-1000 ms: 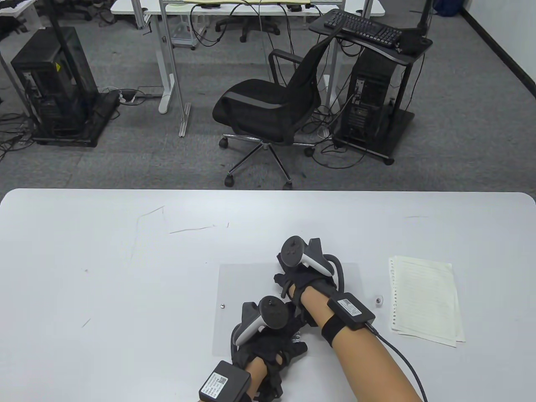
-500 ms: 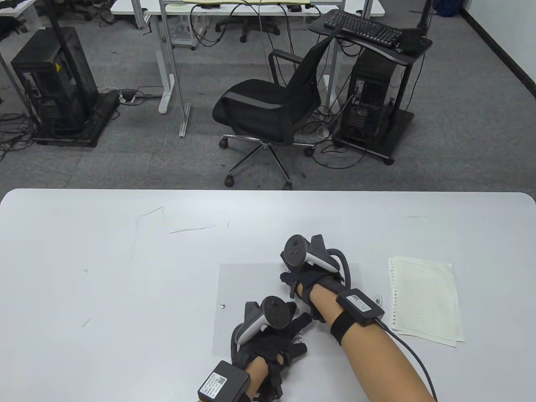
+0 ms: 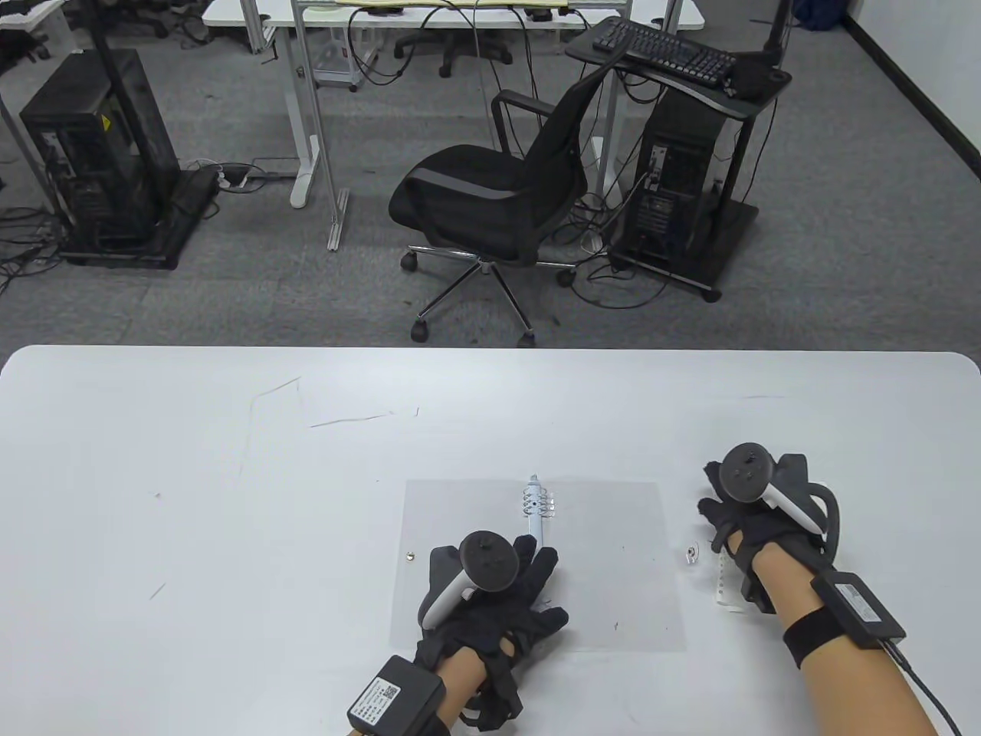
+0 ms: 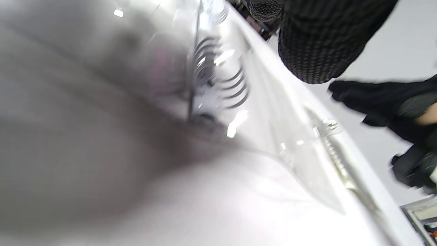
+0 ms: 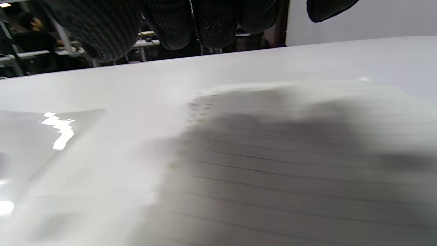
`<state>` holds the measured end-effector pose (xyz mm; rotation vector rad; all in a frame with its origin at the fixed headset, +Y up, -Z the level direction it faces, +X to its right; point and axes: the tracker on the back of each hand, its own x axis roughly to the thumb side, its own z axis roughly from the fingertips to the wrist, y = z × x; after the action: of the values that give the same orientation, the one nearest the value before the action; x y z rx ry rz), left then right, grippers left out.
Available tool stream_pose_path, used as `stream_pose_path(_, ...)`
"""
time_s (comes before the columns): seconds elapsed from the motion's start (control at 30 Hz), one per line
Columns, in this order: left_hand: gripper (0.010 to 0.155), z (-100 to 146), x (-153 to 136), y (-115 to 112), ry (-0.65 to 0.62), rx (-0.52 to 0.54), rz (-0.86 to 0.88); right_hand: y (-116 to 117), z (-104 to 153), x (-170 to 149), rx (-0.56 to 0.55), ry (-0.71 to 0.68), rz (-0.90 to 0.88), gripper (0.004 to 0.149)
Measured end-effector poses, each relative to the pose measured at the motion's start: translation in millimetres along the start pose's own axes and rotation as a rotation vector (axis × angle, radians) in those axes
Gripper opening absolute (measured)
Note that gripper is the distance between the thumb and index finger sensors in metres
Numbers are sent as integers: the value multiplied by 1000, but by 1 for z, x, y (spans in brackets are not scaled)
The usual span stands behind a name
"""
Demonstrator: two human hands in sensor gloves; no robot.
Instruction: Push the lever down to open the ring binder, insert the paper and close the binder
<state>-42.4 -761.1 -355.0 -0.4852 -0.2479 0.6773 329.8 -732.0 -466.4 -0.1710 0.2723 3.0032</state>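
Step in hand: fetching the paper; whether the rings already stand apart cannot be told.
Binder (image 3: 613,560): clear covers spread flat, lower centre of the table view; ring spine (image 3: 538,510) runs up its middle.
Left hand (image 3: 502,606): flat on the binder at the spine's near end, fingers (image 3: 546,567) straight, grasping nothing.
Right hand (image 3: 755,529): lower right, over the paper (image 5: 307,164) on the worktop (image 3: 191,498); fingers (image 5: 167,24) hang relaxed above it, nothing held.
Next move: pinch the punched edge, carry the sheets toward the rings, line up the holes.

A black office chair (image 3: 490,203) stands between two computer towers (image 3: 96,165) on carpet.
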Motion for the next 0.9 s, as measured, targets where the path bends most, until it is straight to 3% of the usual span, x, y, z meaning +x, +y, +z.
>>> stream_pose_path(0.23,77,30,21,11,-45,96,-154,8,-37,-57,86,195,7,73)
stream_pose_path(0.37,77,32,19,15,-33,100,-138,19,-47,-73,216,240,-30,84)
stream_pose_path(0.43,77,32,17,17,-27,104,-124,20,-49,-77,222,256,-72,84)
stream_pose_path(0.6,76,30,15,14,-24,104,-146,19,-49,-74,207,266,-83,84)
stream_pose_path(0.9,75,32,17,11,-41,107,-170,11,-37,-62,69,266,-80,81)
